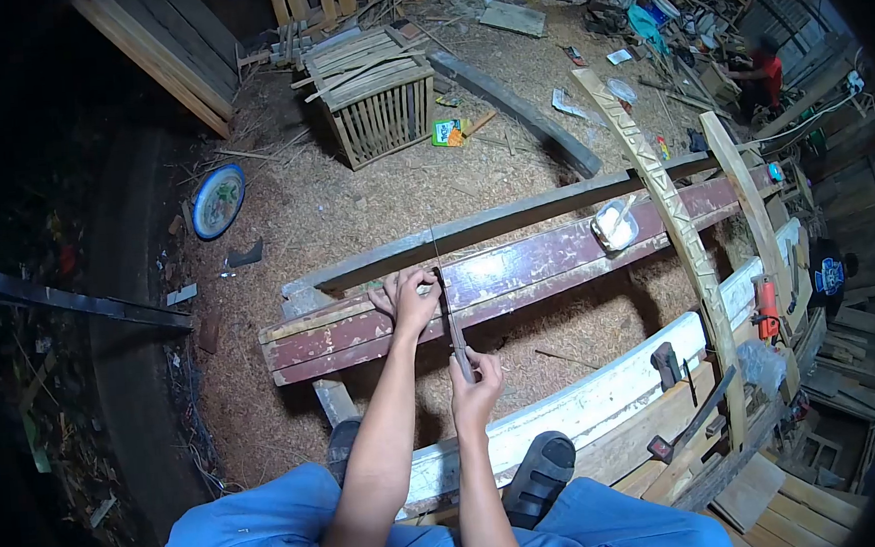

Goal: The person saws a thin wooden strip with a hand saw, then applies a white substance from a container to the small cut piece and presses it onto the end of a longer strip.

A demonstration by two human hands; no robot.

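Note:
A long dark red plank (361,338) with worn, pale edges lies across the view in front of me. A thin, narrow strip (447,308) stands across it, running toward me over the near edge. My left hand (409,300) rests on the plank with its fingertips closed at the strip's left side; whether it grips the strip is hard to make out. At the strip's near end, my right hand (476,381) is closed around it, thumb and fingers pressed together. To the right on the red plank sits a clear container (615,227) with white material inside.
A carved curved board (668,199) and a plainer one (743,190) cross the planks at right. A white beam (586,400) lies nearest me, with a red tool (766,304) beyond. Behind stand a slatted crate (382,106) and a basin (219,202). A person (768,73) sits far right.

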